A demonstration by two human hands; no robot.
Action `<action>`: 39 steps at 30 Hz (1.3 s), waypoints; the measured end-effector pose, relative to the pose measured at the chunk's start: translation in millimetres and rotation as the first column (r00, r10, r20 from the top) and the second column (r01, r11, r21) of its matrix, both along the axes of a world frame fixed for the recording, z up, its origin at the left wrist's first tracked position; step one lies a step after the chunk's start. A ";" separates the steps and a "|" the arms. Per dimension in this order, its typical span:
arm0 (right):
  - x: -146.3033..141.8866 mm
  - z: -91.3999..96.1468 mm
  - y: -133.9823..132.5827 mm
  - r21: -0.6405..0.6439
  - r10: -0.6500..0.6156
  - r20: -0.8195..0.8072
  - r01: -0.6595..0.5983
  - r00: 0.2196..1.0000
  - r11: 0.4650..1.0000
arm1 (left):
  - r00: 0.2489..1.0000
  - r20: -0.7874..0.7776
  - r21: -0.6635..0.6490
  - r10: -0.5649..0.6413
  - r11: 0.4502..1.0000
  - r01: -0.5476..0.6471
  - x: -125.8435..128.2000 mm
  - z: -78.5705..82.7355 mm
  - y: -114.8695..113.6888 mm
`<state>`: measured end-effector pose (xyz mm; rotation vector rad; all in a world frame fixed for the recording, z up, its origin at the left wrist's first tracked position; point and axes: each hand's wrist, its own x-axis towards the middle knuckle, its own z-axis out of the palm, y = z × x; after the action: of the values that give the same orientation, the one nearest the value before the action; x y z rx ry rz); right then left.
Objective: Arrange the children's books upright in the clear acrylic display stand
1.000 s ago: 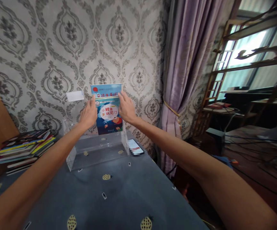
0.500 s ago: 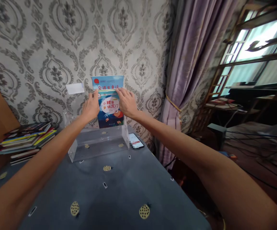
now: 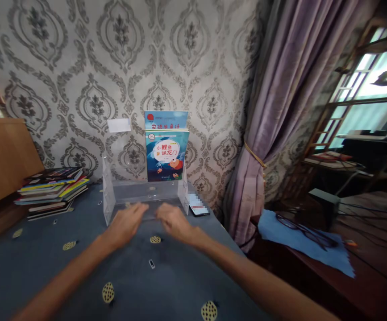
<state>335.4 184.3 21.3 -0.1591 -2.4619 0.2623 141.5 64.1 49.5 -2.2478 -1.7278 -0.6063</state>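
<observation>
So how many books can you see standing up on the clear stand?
2: the front book, its cover facing out, and a light-blue book behind it, with only its top strip showing above. More may be hidden behind them.

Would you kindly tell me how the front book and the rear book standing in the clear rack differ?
The front book shows nearly its whole cover; the rear book shows only its top strip. The front book is largely deep blue, whereas the rear book's visible part is light blue. The front book's top edge sits lower than the rear book's. Both have red title lettering.
</observation>
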 end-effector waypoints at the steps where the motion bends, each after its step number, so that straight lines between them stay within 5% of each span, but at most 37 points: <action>1: -4.7 -21.1 -9.7 -0.125 -0.011 0.012 0.012 1.000 0.992 | 0.998 -0.054 -0.093 0.012 0.996 -0.017 -3.8 -20.8 -12.0; 3: -15.7 -50.6 -26.8 -0.389 -0.072 -0.016 0.060 0.997 0.919 | 0.993 -0.117 -0.232 0.036 0.971 -0.062 -16.7 -52.4 -30.9; 6: -34.0 -64.0 -45.7 -0.636 -0.055 0.022 0.057 0.998 0.769 | 0.994 -0.076 -0.224 0.077 0.970 -0.093 -46.7 -75.1 -47.0; 14: -95.6 -55.8 -84.7 -0.840 0.076 0.084 0.029 0.994 0.541 | 0.993 0.109 0.014 0.045 0.999 -0.046 -99.7 -93.5 -56.4; 19: -119.8 -65.6 -106.0 -0.758 0.078 0.042 -0.019 0.996 0.652 | 0.987 0.136 -0.121 0.081 0.991 -0.064 -95.8 -92.7 -60.5; 26: -113.8 -65.3 -102.6 -0.777 0.101 0.035 -0.036 0.994 0.629 | 0.990 0.092 -0.198 0.108 0.976 -0.088 -92.6 -93.5 -61.1; 39: -111.2 -60.9 -100.0 -0.725 0.176 0.014 -0.111 0.984 0.679 | 0.988 0.060 -0.205 0.142 0.970 -0.127 -93.3 -76.4 -70.4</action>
<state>224.1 84.3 -39.6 -0.3133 -2.3101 1.3314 48.2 -6.2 -26.9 -2.2378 -2.0430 -0.5120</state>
